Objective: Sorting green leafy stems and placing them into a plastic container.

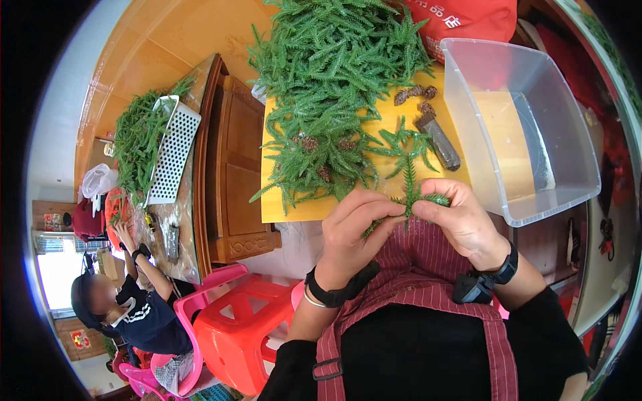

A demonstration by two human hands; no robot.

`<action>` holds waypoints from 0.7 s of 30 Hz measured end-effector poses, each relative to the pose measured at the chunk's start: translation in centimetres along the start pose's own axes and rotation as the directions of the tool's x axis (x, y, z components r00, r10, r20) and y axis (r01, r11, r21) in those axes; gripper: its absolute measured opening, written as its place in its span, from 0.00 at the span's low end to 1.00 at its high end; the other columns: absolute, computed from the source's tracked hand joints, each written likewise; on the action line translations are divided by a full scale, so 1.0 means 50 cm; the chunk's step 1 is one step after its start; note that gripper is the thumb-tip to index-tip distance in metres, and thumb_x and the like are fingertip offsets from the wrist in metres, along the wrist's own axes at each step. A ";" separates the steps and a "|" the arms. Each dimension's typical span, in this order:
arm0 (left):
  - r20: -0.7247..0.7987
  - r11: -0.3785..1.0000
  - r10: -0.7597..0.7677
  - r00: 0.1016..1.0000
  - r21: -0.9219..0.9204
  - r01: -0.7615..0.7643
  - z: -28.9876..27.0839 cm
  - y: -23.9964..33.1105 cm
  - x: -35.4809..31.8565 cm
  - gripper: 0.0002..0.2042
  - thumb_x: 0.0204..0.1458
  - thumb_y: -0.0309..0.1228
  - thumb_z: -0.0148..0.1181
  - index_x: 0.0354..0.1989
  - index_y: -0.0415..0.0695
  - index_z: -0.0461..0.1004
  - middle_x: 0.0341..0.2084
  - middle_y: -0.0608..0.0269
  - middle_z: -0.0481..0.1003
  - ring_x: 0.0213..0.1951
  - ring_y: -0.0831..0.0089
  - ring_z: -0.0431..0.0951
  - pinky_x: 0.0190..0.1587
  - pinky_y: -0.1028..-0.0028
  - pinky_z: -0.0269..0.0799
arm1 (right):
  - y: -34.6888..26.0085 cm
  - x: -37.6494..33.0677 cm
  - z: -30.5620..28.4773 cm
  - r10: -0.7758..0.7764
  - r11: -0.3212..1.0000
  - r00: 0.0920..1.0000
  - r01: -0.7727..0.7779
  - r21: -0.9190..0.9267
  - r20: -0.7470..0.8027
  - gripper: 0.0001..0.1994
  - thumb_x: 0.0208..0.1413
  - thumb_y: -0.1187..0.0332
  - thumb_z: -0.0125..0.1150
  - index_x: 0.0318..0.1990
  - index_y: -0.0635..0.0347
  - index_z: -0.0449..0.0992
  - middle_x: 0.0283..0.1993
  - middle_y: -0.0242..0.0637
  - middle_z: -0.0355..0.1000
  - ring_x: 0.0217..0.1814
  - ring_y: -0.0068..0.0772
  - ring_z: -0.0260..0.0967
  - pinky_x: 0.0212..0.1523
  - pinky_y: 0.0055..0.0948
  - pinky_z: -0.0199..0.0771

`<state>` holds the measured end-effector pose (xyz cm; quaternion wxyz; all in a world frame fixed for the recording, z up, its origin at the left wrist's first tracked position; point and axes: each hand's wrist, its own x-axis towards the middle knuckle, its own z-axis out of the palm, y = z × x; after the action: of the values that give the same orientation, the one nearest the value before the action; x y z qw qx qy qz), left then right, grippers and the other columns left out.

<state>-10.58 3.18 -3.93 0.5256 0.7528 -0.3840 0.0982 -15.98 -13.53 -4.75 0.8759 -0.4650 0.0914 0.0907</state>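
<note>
Between my two hands, just off the table's near edge, is a small artificial pine sprig point(409, 180) with several green arms. My left hand point(361, 224) pinches it from the left side. From the right, my right hand point(461, 217) grips it between thumb and fingers. Right beyond the sprig lies another loose green sprig point(402, 142) on the yellow tabletop. A finished-looking cluster of pine branches with brown pine cones point(309, 143) sits to the left. Beside the loose sprig lies a dark, wrapped cylindrical bundle point(439, 144), with a few more pine cones point(416, 93) behind it.
A big heap of green pine sprigs point(334, 60) covers the table's far part. On the right stands a clear plastic bin point(528, 134); behind is a red bag point(465, 23). At left, a red stool point(234, 334) and a seated person point(144, 301) by another table with a white basket point(175, 150).
</note>
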 end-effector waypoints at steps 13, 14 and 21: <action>0.097 0.586 -0.657 0.748 -0.558 0.588 0.034 0.017 0.000 0.04 0.47 0.23 0.57 0.30 0.37 0.71 0.23 0.65 0.72 0.23 0.81 0.71 0.23 0.84 0.67 | -0.029 0.027 -0.006 -0.630 0.172 0.668 0.619 -0.766 0.397 0.05 0.42 0.80 0.57 0.30 0.65 0.72 0.34 0.37 0.68 0.46 0.37 0.63 0.47 0.31 0.62; 0.128 0.519 -0.674 0.727 -0.618 0.590 0.032 0.020 0.004 0.05 0.48 0.24 0.56 0.31 0.36 0.70 0.23 0.66 0.72 0.23 0.83 0.71 0.23 0.85 0.67 | -0.025 0.030 -0.007 -0.640 0.205 0.673 0.614 -0.762 0.371 0.06 0.42 0.80 0.57 0.30 0.66 0.72 0.33 0.37 0.68 0.45 0.35 0.64 0.46 0.30 0.62; 0.107 0.601 -0.618 0.778 -0.574 0.556 0.023 0.024 0.016 0.05 0.49 0.23 0.55 0.33 0.36 0.70 0.24 0.65 0.72 0.24 0.83 0.72 0.22 0.85 0.67 | -0.019 0.015 0.004 -0.229 0.915 0.972 0.200 -0.350 -0.043 0.08 0.44 0.79 0.60 0.34 0.63 0.71 0.34 0.29 0.69 0.38 0.16 0.64 0.39 0.18 0.65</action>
<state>-11.15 1.63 -3.11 0.7491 0.6347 -0.0982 -0.1624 -15.02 -13.86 -4.05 0.7815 -0.6211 0.0588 -0.0108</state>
